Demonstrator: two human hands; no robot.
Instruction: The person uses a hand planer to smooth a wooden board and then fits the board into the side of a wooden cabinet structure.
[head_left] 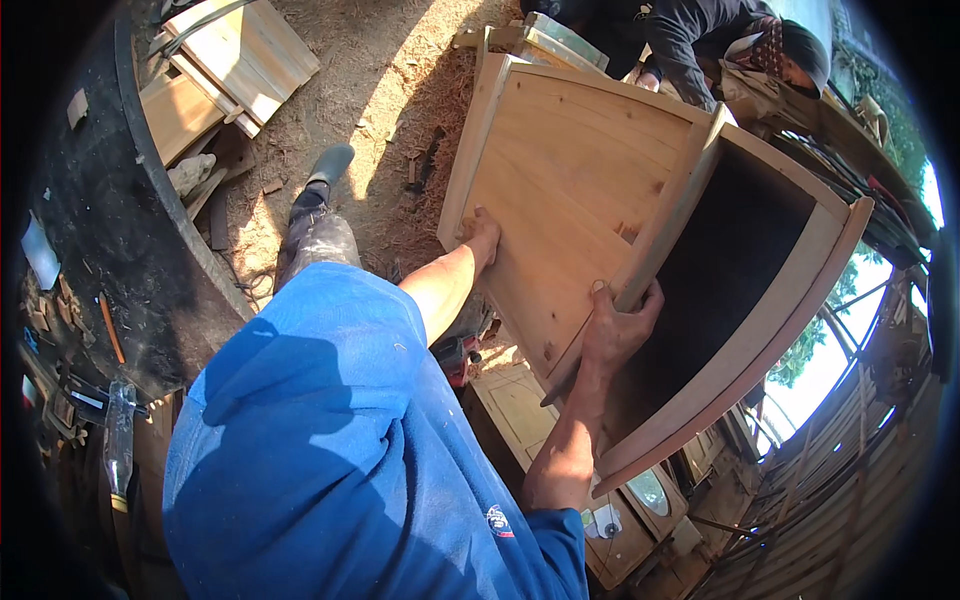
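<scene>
A pale wooden cabinet piece (560,170), with a curved frame and a dark open compartment, tilts in front of me. My left hand (482,238) grips its lower left side, thumb on the panel, other fingers partly hidden. My right hand (622,325) is wrapped around the upright divider at the edge of the dark compartment. My blue-clad body fills the lower middle, and one booted foot shows on the dirt floor.
A co-worker in dark clothing (690,55) bends behind the cabinet. Stacked boards (240,60) lie upper left, beside a dark curved surface (120,260) with scraps and a bottle (118,450). A red tool (458,360) and panelled wooden pieces (510,405) lie below.
</scene>
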